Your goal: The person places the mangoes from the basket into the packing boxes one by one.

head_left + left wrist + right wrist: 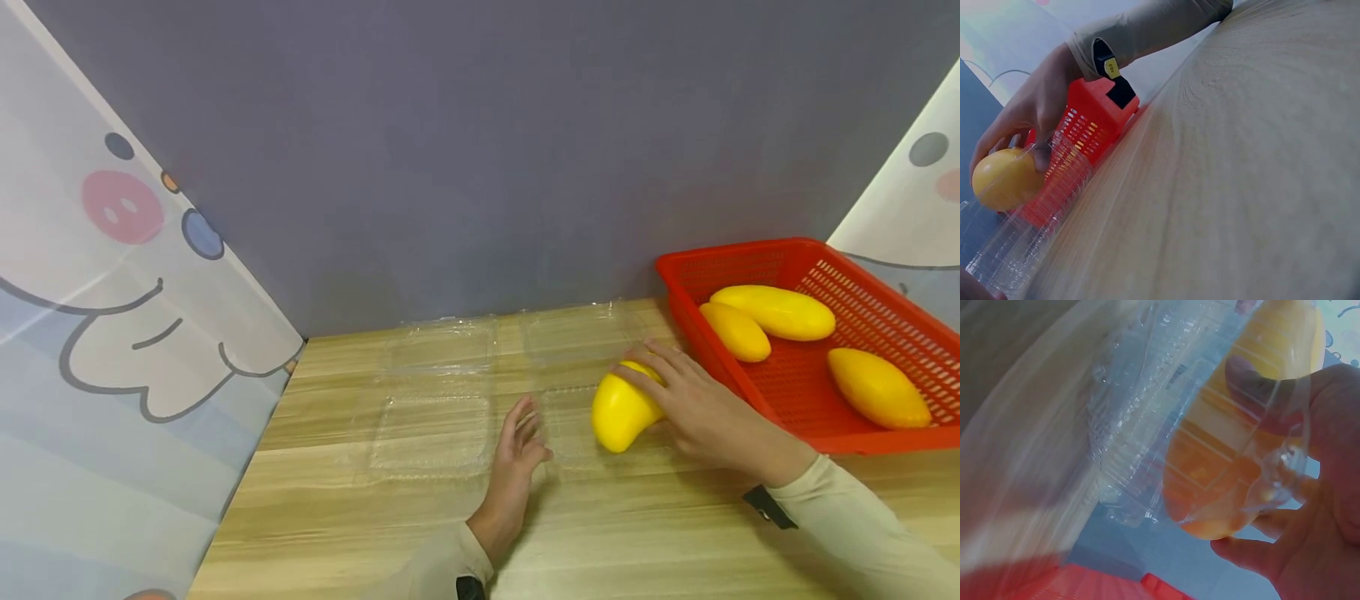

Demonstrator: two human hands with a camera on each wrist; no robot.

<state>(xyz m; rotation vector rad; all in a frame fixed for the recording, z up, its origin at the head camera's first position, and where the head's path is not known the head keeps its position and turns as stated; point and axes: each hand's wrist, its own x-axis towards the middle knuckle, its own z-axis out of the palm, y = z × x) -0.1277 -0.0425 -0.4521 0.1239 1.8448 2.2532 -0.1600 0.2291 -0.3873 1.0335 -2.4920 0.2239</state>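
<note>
My right hand (693, 408) grips a yellow mango (622, 410) over a clear plastic container (570, 421). The right wrist view shows the thumb and fingers around the mango (1216, 456), seen through the clear plastic wall. At that container's left side is my left hand (516, 467), its fingers loosely bent and holding nothing visible. Whether it touches the plastic cannot be told. Just a bit of the left hand (975, 289) shows in the left wrist view, where the mango (1009, 180) appears behind the clear plastic.
A red basket (795, 417) at the right holds a long yellow mango (780, 312), a smaller one (738, 331) and another mango (879, 389). More clear containers lie at the front left (431, 433), back left (442, 346) and back right (573, 333). A grey wall (480, 167) stands behind.
</note>
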